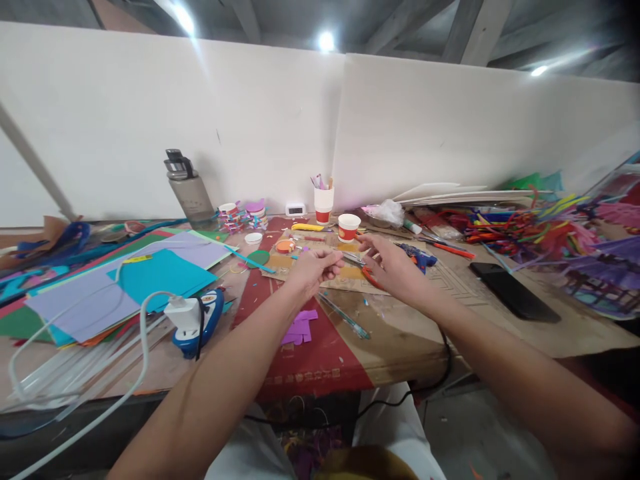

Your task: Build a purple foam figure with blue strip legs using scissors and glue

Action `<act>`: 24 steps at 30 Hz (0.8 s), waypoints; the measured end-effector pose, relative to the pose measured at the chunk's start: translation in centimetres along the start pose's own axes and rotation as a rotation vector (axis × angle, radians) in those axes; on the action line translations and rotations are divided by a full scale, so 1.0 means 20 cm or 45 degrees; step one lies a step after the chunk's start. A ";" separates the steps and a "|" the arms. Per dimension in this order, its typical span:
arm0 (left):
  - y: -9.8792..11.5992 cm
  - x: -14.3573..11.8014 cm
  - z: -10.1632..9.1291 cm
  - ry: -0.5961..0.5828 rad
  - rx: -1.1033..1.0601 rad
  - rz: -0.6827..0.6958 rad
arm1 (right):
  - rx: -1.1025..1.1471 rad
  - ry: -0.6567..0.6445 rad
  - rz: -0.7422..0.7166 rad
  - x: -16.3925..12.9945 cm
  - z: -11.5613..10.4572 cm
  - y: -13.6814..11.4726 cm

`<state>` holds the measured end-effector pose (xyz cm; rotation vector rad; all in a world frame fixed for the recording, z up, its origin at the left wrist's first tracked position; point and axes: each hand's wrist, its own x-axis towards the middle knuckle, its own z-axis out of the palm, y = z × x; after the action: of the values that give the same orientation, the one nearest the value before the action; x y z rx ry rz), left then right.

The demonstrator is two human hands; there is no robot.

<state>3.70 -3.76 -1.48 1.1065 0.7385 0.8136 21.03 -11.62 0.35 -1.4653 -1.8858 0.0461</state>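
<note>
The left hand (315,269) has its fingertips drawn together in a pinch, though whether anything thin sits between them is too small to tell. The right hand (389,262) is loosely open, fingers curved above the orange-handled metal scissors (354,259); whether it touches them is unclear. The scissors lie between the hands, at three o'clock from the left pinch, blades towards it, handle below the right palm. Handled well, they would likely be taken by the orange loops, with the left fingertips clear of the blades (these point straight at them). Farther out, a small red-and-white paper cup (349,228) stands at twelve o'clock from the scissors, a flat green disc (259,258) lies at nine, flat purple paper pieces (300,328) at seven, and a black rectangular phone (515,291) at three.
</note>
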 end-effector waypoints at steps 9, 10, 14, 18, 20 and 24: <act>0.00 0.00 -0.01 0.099 -0.128 0.193 | -0.227 -0.868 -0.004 -0.14 -0.16 0.09; 0.00 0.00 0.00 0.088 -0.130 0.187 | -0.222 -0.884 -0.009 -0.17 -0.14 0.10; -0.01 0.00 0.01 0.048 -0.118 0.187 | -0.184 -0.735 -0.038 -0.25 -0.03 0.11; -0.02 0.00 0.00 0.050 -0.113 0.186 | -0.340 -0.519 -0.102 -0.27 0.07 0.09; -0.03 0.01 0.00 0.049 -0.106 0.178 | -0.307 -0.437 -0.087 -0.26 0.07 0.08; -0.03 0.00 0.00 0.042 -0.099 0.174 | -0.076 -0.269 0.042 -0.21 0.03 0.04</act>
<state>3.91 -3.87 -1.98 1.0845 0.6587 0.9705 21.68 -14.57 -2.61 -1.5842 -2.0467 0.1669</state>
